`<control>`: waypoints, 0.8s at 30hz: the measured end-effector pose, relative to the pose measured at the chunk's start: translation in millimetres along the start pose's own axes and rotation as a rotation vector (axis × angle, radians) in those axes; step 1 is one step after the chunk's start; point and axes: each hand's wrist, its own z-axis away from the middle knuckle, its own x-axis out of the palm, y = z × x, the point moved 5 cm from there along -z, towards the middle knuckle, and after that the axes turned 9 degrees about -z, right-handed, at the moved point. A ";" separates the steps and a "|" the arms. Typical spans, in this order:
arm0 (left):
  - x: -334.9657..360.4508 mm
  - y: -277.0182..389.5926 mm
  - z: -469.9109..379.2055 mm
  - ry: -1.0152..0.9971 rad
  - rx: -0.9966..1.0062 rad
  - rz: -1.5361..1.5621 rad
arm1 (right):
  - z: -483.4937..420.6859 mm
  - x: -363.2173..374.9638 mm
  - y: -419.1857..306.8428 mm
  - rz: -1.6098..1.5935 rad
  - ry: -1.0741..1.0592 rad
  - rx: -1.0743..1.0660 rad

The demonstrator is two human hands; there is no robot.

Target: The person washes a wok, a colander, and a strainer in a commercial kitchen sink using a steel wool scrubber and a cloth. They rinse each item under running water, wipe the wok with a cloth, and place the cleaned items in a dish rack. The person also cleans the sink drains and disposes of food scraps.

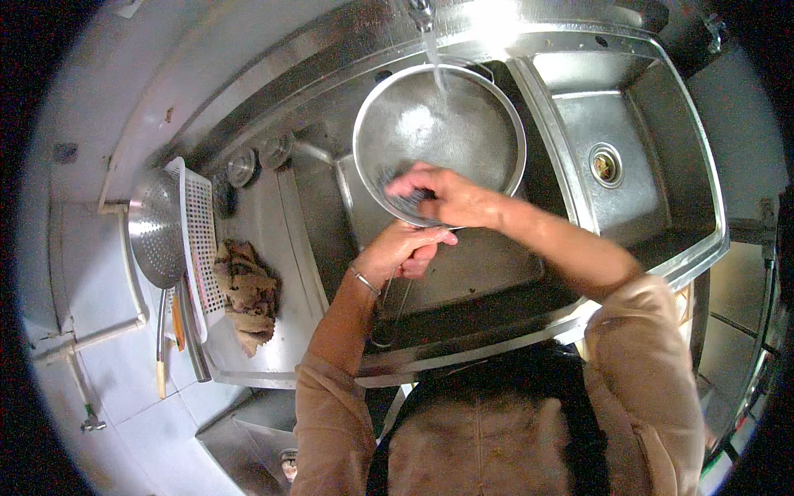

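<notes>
A large round fine-mesh strainer with a metal rim is held over the left sink basin. My left hand is closed around its wire handle, close to the rim at the near side. Inside the mesh bowl, against its near left wall, my right hand is bent and blurred. Beneath its fingers is a dark grey stringy mass, which looks like a steel wool scrubber; blur hides its exact shape. Water from the faucet runs down into the far part of the strainer.
To the right lies a second steel basin with a drain strainer holding scraps. On the left drainboard are a crumpled brown cloth and a glass lid-like item. A white perforated basket and a perforated skimmer stand by the left edge.
</notes>
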 end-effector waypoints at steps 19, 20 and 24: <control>26.7 26.6 14.0 -0.054 0.037 -0.176 | -11.1 -93.9 -30.1 0.870 0.257 -0.232; 29.2 30.2 13.9 -0.033 0.058 -0.156 | -26.5 -94.8 -42.7 0.781 0.408 -0.235; 8.1 27.8 26.4 0.130 0.064 -0.065 | -6.3 -1.4 -27.8 0.315 -0.030 -0.126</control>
